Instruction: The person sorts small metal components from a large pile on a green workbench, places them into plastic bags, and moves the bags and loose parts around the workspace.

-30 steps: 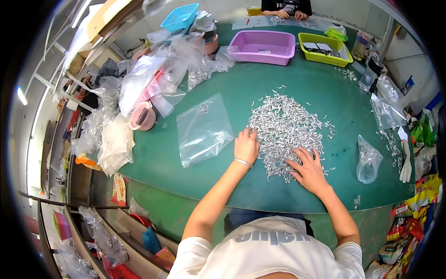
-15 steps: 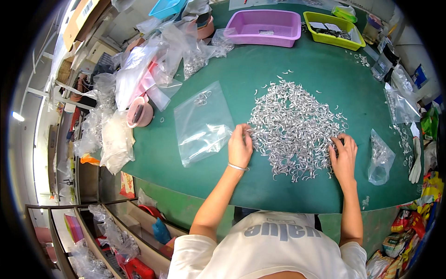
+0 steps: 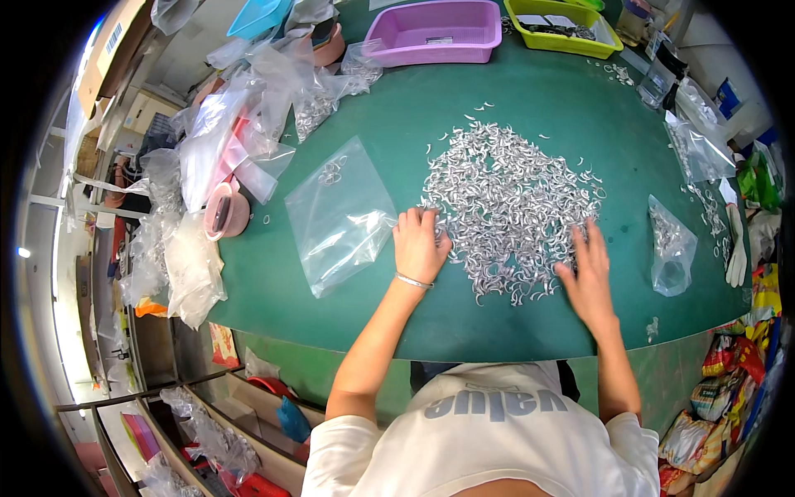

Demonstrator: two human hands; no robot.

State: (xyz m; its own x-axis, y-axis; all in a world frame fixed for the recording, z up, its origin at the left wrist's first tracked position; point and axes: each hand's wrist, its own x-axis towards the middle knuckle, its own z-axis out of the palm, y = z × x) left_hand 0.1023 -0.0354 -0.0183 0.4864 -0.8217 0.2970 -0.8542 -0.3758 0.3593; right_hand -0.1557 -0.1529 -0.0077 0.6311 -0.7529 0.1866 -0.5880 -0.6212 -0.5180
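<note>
A broad pile of small, curved silvery metal pieces (image 3: 505, 207) lies on the green tabletop. At the pile's left edge rests my left hand (image 3: 421, 248), palm down, thumb apart from the fingers; it wears a bracelet. My right hand (image 3: 590, 277) lies on the pile's lower right edge with fingers stretched and spread. Neither hand shows anything held. Just left of my left hand, a flat transparent plastic bag (image 3: 344, 219) has a few silvery rings (image 3: 333, 170) at its upper part. Farther right of my right hand lies a smaller plastic bag of metal pieces (image 3: 672, 248).
At the far side stand a purple basket (image 3: 431, 33) and a yellow-green basket (image 3: 563, 31). A pink cup (image 3: 227, 212) and heaped plastic bags (image 3: 248, 124) line the left. White gloves (image 3: 734, 248) lie at the right edge. Below left is a divided drawer (image 3: 240, 422).
The view has shifted, so the table's contents appear farther left and higher. My right hand's fingers have spread wider. My left hand's thumb has moved away from its fingers.
</note>
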